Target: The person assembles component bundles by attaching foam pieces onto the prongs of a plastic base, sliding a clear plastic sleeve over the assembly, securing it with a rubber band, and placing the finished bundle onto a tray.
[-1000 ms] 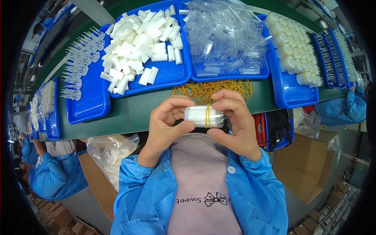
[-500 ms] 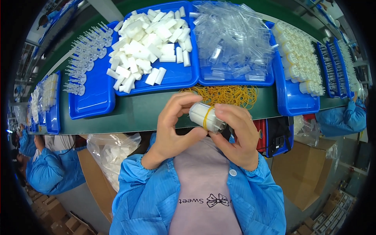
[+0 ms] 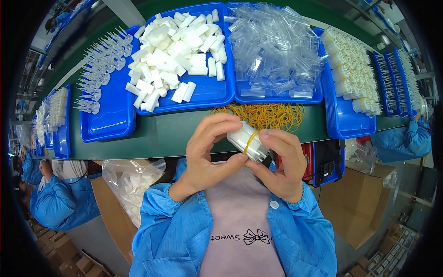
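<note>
Above the table's near edge I hold a short round bundle (image 3: 241,140) of white and clear plastic parts, ringed by a yellow rubber band (image 3: 250,142). My left hand (image 3: 207,152) is closed round its left end, fingers on top and thumb beneath. At the other end, the fingertips and thumb of my right hand (image 3: 282,164) pinch the bundle near the band. Thin ends of its parts stick out at the lower right. Just beyond my hands lies a heap of yellow rubber bands (image 3: 277,115) on the green table (image 3: 170,131).
A blue tray of white blocks (image 3: 173,55) and another of clear plastic sleeves (image 3: 277,51) stand behind. To the left is a tray of upright clear stemmed parts (image 3: 99,69); to the right, one of banded bundles (image 3: 346,69). Cardboard boxes (image 3: 350,203) flank me. Co-workers sit at both sides.
The bundle has tilted further, its right end dipping and turning toward me. Both hands have shifted slightly with it and keep their hold.
</note>
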